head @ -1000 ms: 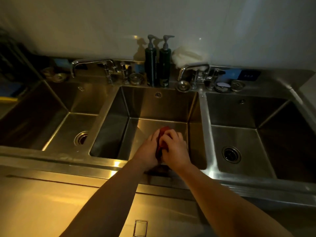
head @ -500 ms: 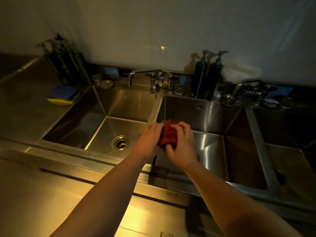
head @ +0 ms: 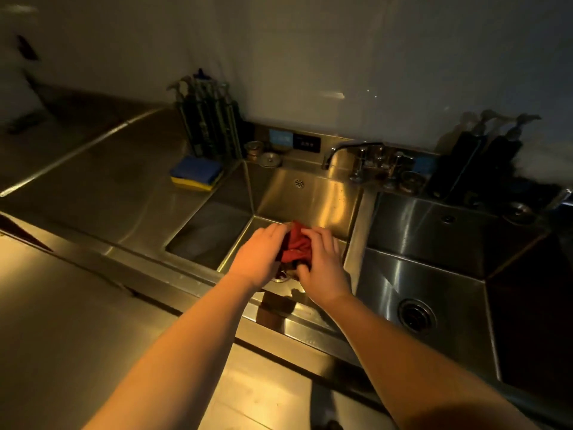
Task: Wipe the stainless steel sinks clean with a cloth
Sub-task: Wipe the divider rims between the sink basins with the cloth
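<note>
A bunched red cloth (head: 296, 248) sits between both my hands, above the left stainless steel sink (head: 313, 197). My left hand (head: 259, 259) grips its left side, fingers wrapped over the fabric. My right hand (head: 321, 266) grips its right side, fingers curled over the top. The left sink's drain (head: 281, 277) shows only partly below my hands. To the right lies the middle sink (head: 434, 274), its round drain (head: 415, 315) in full view.
A blue and yellow sponge (head: 196, 173) lies on the steel counter (head: 102, 181) left of the sinks, beside dark pump bottles (head: 210, 125). A faucet (head: 350, 148) with taps stands behind the left sink. More dark pump bottles (head: 483, 156) stand at the back right.
My view and both hands have shifted left, from over the middle sink to over the left sink, with the red cloth still held between them.
</note>
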Available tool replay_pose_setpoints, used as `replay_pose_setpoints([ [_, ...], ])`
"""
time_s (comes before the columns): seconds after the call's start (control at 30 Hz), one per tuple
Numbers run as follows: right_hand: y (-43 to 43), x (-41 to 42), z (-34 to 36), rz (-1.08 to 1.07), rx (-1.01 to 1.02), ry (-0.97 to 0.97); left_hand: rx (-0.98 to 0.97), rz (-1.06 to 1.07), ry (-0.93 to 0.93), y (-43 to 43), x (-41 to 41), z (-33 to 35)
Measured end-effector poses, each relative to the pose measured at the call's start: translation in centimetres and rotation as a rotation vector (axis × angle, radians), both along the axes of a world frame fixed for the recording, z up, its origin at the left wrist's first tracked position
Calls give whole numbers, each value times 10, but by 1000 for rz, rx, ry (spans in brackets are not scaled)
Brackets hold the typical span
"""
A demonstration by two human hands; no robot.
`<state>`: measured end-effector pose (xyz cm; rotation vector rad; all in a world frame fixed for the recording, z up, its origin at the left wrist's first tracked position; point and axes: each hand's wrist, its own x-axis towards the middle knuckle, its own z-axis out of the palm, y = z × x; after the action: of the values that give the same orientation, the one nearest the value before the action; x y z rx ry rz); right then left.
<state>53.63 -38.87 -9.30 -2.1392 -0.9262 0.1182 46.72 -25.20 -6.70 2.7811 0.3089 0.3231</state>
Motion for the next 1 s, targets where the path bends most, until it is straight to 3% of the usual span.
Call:
replay_pose_setpoints([
  [0.67,188,41,1,146,40,29,104,128,91,173,16,16],
  [1.0,289,18,13,75,134,67,162,37,133,283,4,32],
])
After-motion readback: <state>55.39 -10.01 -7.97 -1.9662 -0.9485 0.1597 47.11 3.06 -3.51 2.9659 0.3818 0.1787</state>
